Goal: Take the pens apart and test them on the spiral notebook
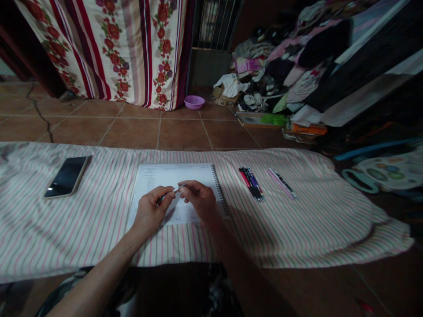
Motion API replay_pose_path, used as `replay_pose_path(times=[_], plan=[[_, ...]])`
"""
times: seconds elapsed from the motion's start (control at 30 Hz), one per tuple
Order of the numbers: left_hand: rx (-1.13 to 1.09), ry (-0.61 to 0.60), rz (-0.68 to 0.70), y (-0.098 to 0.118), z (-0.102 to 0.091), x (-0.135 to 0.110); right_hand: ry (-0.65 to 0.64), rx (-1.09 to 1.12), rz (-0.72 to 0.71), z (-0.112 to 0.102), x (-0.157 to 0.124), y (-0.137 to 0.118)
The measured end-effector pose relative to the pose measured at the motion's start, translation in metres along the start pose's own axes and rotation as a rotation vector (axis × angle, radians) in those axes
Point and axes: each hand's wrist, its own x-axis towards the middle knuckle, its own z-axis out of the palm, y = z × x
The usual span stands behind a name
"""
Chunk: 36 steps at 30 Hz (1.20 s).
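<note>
Above a spiral notebook (185,173), my two hands meet around a slim pen (176,189) with a whitish section and a dark end. My left hand (152,207) is closed on its barrel between thumb and fingers. At the other end, my right hand (200,198) pinches the pen's tip with thumb and forefinger. Much of the pen is covered by my fingers. Right of the notebook lies a row of several pens (252,185), red, black and purple. Farther right are a pink pen and a black-and-white pen (282,182), side by side.
A striped cloth (99,229) covers the low surface under everything. At the left lies a phone (68,176), screen up. Beyond, a purple basin (194,102) sits on the tiled floor by a flowered curtain (132,53). Clothes (280,66) are heaped at the back right.
</note>
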Motion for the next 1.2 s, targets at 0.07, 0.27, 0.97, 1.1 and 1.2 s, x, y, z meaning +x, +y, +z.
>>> replay_pose_path(times=[0.07, 0.27, 0.97, 1.1, 1.2], plan=[[0.006, 0.001, -0.002, 0.000, 0.000, 0.000, 0.000, -0.020, -0.006, 0.000, 0.000, -0.001], [0.021, 0.002, -0.006, 0.002, 0.000, 0.000, 0.011, -0.036, 0.008, 0.000, 0.000, 0.000], [0.033, 0.062, -0.082, -0.002, -0.001, 0.002, 0.090, -0.069, 0.020, -0.014, 0.005, -0.007], [0.021, 0.085, -0.136, -0.005, -0.001, 0.002, 0.232, -0.248, -0.013, -0.042, 0.014, -0.003], [0.020, 0.088, -0.152, -0.007, -0.002, 0.002, 0.232, -0.435, -0.059, -0.061, 0.017, 0.002]])
